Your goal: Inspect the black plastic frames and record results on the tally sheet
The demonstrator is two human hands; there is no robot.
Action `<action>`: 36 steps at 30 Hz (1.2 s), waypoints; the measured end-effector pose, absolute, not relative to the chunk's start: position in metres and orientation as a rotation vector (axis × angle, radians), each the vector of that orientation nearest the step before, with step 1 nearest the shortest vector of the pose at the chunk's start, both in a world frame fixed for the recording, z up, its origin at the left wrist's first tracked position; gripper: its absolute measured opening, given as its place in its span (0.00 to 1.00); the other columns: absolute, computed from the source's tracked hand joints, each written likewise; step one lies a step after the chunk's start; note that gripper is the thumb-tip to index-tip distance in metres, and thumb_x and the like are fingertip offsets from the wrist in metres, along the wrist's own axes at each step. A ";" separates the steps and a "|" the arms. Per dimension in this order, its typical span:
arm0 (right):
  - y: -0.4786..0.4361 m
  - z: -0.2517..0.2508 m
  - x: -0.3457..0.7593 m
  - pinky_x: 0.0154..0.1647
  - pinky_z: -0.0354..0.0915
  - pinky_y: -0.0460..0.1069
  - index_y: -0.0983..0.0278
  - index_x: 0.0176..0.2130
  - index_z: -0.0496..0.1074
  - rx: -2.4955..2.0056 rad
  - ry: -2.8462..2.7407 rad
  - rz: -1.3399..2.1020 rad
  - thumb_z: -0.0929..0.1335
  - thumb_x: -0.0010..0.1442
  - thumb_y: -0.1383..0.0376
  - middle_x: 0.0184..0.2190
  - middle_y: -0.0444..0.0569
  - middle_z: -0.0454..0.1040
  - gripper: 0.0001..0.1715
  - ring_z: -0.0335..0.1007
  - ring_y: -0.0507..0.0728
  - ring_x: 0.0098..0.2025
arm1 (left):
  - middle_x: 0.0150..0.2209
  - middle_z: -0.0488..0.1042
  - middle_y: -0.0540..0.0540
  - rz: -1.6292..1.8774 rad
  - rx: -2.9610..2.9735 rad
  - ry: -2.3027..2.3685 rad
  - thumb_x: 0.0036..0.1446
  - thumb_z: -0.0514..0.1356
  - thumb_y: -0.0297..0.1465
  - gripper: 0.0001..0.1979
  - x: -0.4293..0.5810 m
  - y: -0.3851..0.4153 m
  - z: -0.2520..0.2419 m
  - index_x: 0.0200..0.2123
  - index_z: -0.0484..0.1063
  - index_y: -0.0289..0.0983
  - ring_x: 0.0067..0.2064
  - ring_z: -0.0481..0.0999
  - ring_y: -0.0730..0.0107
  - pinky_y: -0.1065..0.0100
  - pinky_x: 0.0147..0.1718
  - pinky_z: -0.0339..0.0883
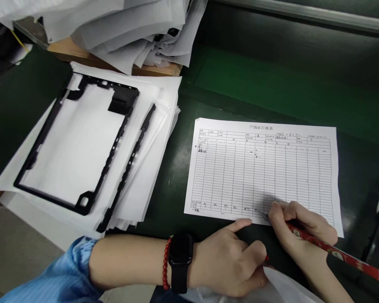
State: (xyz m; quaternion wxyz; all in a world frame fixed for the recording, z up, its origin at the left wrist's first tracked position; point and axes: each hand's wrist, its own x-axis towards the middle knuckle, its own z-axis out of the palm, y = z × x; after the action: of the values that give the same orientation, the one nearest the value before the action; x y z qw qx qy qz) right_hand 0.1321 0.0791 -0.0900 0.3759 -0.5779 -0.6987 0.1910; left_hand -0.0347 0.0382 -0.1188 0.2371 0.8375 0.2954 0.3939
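Smooth paper form [262, 174], glossy pen [342, 256], matt plastic-looking frame [121, 101], smooth tabletop [177, 168], wooden board [66, 47], cloth sleeve [60, 273]

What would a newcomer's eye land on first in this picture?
Probably the red patterned pen in the right hand, its tip low on the printed form. Left of the form, a black frame lies on white sheets. A black watch and red bead bracelet circle the left wrist.
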 end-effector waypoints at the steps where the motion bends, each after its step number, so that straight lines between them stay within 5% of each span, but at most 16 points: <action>1: 0.079 -0.090 0.132 0.14 0.50 0.43 0.60 0.21 0.55 -1.497 -1.783 0.487 0.69 0.62 0.71 0.14 0.36 0.57 0.24 0.51 0.45 0.14 | 0.18 0.66 0.57 1.082 2.298 0.815 0.78 0.36 0.30 0.28 -0.035 0.038 -0.119 0.33 0.71 0.31 0.15 0.63 0.78 0.63 0.58 0.74; 11: 0.074 -0.083 0.130 0.18 0.57 0.46 0.59 0.21 0.55 -1.677 -1.654 0.554 0.70 0.64 0.67 0.15 0.37 0.55 0.25 0.51 0.48 0.16 | 0.21 0.69 0.57 1.074 2.322 0.811 0.78 0.36 0.30 0.28 -0.034 0.040 -0.119 0.34 0.71 0.32 0.15 0.65 0.79 0.62 0.58 0.74; 14: 0.074 -0.086 0.133 0.15 0.51 0.47 0.59 0.22 0.62 -1.630 -1.606 0.586 0.71 0.65 0.65 0.15 0.37 0.62 0.23 0.54 0.49 0.15 | 0.21 0.69 0.57 1.097 2.313 0.824 0.78 0.37 0.30 0.27 -0.034 0.041 -0.117 0.33 0.71 0.32 0.16 0.64 0.80 0.63 0.58 0.75; 17: 0.073 -0.086 0.130 0.17 0.56 0.46 0.58 0.26 0.68 -1.650 -1.506 0.660 0.71 0.67 0.63 0.17 0.38 0.66 0.17 0.59 0.50 0.17 | 0.21 0.70 0.57 1.078 2.319 0.812 0.78 0.36 0.31 0.28 -0.035 0.040 -0.117 0.34 0.71 0.32 0.16 0.65 0.80 0.62 0.58 0.74; 22: 0.070 -0.081 0.119 0.23 0.59 0.48 0.59 0.22 0.56 -1.672 -1.508 0.649 0.71 0.65 0.65 0.18 0.38 0.59 0.26 0.57 0.50 0.19 | 0.22 0.70 0.56 0.906 2.341 0.738 0.78 0.38 0.32 0.26 -0.037 0.034 -0.124 0.38 0.73 0.31 0.17 0.69 0.77 0.57 0.64 0.71; 26: 0.072 -0.081 0.122 0.22 0.59 0.46 0.59 0.22 0.56 -1.646 -1.606 0.615 0.70 0.66 0.68 0.17 0.38 0.55 0.25 0.53 0.49 0.18 | 0.23 0.71 0.57 0.697 2.404 0.687 0.76 0.45 0.35 0.20 -0.037 0.031 -0.128 0.42 0.74 0.32 0.17 0.69 0.76 0.55 0.67 0.68; 36: 0.074 -0.087 0.133 0.17 0.49 0.48 0.59 0.23 0.56 -1.568 -1.784 0.503 0.69 0.65 0.70 0.16 0.37 0.57 0.24 0.51 0.48 0.16 | 0.19 0.68 0.57 1.062 2.318 0.828 0.78 0.36 0.31 0.28 -0.035 0.038 -0.119 0.33 0.71 0.32 0.16 0.65 0.79 0.63 0.58 0.74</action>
State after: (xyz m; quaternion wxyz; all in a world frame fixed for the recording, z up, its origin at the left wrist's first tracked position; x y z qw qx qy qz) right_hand 0.1330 0.0744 -0.0868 0.3494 -0.6053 -0.6884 0.1941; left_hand -0.0353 0.0379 -0.1185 0.2285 0.8419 0.3006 0.3856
